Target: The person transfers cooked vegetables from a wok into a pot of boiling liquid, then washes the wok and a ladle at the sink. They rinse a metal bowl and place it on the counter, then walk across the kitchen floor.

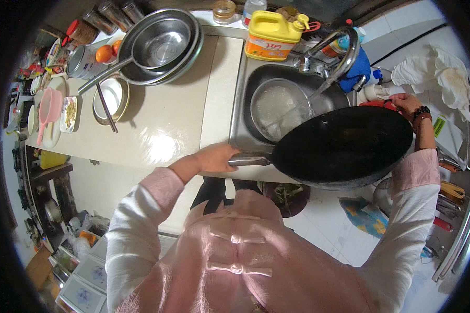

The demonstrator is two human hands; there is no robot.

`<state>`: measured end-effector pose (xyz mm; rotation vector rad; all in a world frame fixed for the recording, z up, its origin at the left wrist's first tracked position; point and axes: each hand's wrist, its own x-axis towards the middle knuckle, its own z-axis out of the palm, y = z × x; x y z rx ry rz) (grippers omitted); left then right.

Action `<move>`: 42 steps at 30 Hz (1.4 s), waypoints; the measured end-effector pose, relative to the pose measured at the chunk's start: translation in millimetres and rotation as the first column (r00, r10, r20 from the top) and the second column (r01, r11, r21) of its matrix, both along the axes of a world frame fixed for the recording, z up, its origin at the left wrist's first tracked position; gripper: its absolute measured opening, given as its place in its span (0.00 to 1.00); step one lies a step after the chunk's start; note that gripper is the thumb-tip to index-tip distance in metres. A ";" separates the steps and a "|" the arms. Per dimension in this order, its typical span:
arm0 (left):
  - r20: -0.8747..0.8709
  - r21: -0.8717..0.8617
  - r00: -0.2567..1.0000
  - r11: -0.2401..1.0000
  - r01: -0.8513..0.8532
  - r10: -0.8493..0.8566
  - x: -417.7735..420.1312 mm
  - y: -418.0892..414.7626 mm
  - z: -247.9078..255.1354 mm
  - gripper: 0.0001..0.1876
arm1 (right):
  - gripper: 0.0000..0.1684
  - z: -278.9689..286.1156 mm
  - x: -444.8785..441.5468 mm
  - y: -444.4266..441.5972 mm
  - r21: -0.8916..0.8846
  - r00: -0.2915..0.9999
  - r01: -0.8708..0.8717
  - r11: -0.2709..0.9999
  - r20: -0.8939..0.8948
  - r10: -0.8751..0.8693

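My left hand (218,157) grips the metal handle of a black wok (342,144), which is held tilted over the front right part of the sink (237,117). Beyond the wok's far right rim, my right hand (406,105) is at a red thing (378,104), partly hidden, beside the sink; its fingertips are on it, but what it is cannot be told. In the basin stands a round metal bowl (260,101) with cloudy water. A stream from the curved faucet (352,51) runs down into this bowl. The wok hides part of the basin.
A yellow detergent jug (274,35) stands behind the sink. Left on the counter (172,117) are stacked metal bowls with a long-handled pan (162,43), a bowl (109,98) with chopsticks (106,109), and a pink strainer (50,105). White crumpled cloths or bags (434,74) lie at right.
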<state>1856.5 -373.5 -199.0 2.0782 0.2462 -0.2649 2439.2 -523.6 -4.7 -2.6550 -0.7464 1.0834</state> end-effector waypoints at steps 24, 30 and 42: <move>0.116 0.424 0.991 0.898 -0.116 0.073 -98.4 -58.8 39.3 0.13 | 0.26 62.9 -105.8 -223.2 -0.302 0.643 -0.330 0.894 0.622 0.447; 0.216 0.595 0.960 0.756 -0.274 0.178 -212.5 -90.8 90.9 0.07 | 0.20 13.0 -175.7 -224.7 0.420 0.944 -0.094 0.903 0.325 -0.053; 0.257 0.578 0.696 0.471 -0.666 0.670 -489.8 -129.0 127.8 0.03 | 0.16 20.1 -397.1 -22.1 0.532 0.946 -0.315 0.786 0.244 0.214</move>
